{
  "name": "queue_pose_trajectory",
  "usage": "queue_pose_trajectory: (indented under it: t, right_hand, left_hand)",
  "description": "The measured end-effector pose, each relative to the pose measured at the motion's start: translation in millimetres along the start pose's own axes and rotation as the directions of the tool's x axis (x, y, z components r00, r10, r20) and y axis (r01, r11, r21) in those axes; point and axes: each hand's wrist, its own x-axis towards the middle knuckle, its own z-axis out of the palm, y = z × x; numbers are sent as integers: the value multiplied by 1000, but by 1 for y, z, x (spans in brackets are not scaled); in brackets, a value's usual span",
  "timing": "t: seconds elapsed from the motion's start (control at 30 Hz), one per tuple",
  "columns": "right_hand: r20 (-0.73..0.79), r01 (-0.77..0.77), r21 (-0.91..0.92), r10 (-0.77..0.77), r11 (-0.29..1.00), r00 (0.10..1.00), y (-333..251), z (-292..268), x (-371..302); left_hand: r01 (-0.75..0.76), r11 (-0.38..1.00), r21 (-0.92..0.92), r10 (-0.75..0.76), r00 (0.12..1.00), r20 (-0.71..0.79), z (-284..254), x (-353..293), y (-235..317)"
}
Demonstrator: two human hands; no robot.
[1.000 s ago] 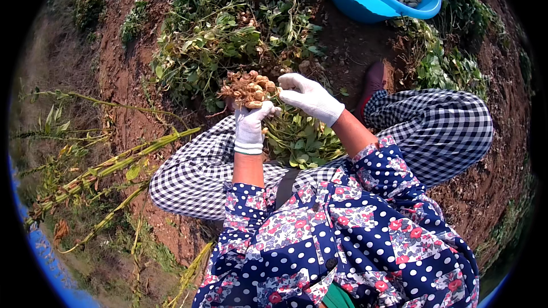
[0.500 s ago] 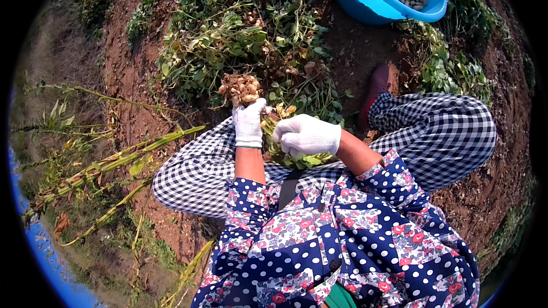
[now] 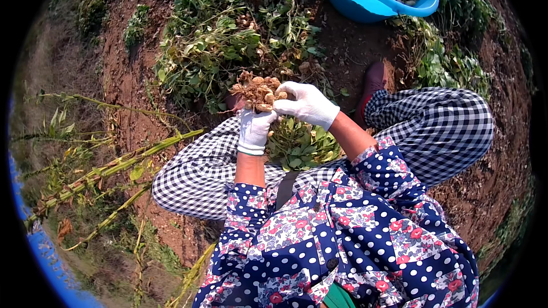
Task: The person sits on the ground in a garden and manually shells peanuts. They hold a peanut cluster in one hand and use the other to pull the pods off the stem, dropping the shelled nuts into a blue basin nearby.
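Observation:
My left hand [image 3: 254, 132], in a white knit glove, is closed round the stems of a peanut plant just below its roots. Above that fist stands the plant's cluster of tan peanut pods [image 3: 261, 90] and dry brown roots. Its leafy green top [image 3: 302, 147] hangs down over my lap. My right hand [image 3: 309, 104], gloved in white too, reaches the right side of the cluster, with thumb and fingers closed on a pod there. The fingertips are partly hidden among the pods.
A blue plastic basin [image 3: 357, 10] holding many pods stands at the far right. Pulled peanut plants [image 3: 222, 40] lie heaped ahead of me, more leafy plants [image 3: 451, 60] at right. Long green stalks [image 3: 117, 162] slant in from the left. My dark red shoe [image 3: 374, 82] rests on the soil.
My right hand has moved up from the leafy stems to the pods. The root cluster has shifted slightly right and down, still in my left hand.

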Motion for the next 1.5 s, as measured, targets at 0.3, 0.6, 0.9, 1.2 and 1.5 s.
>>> queue_pose_trajectory:
  t: [0.3,0.6,0.9,1.2,1.5]
  right_hand:
    - [777,-337,258,13,906,629,-19,16,-28]
    - [53,-125,417,113,900,992,-1,-13,3]
    - [57,264,-30,-262,964,964,-2,-4,2]
    - [-178,163,89,-145,983,973,2,12,4]
    - [-336,116,467,55,877,940,-47,-14,5]
  left_hand:
    - [175,983,-59,-184,929,-321,-9,8,-25]
    - [75,815,574,-49,997,-60,4,6,-9]
    - [-151,766,625,105,988,109,12,9,18]
    - [-78,898,433,110,993,-50,18,7,-17]
    - [393,831,-394,-511,820,-258,9,17,-15]
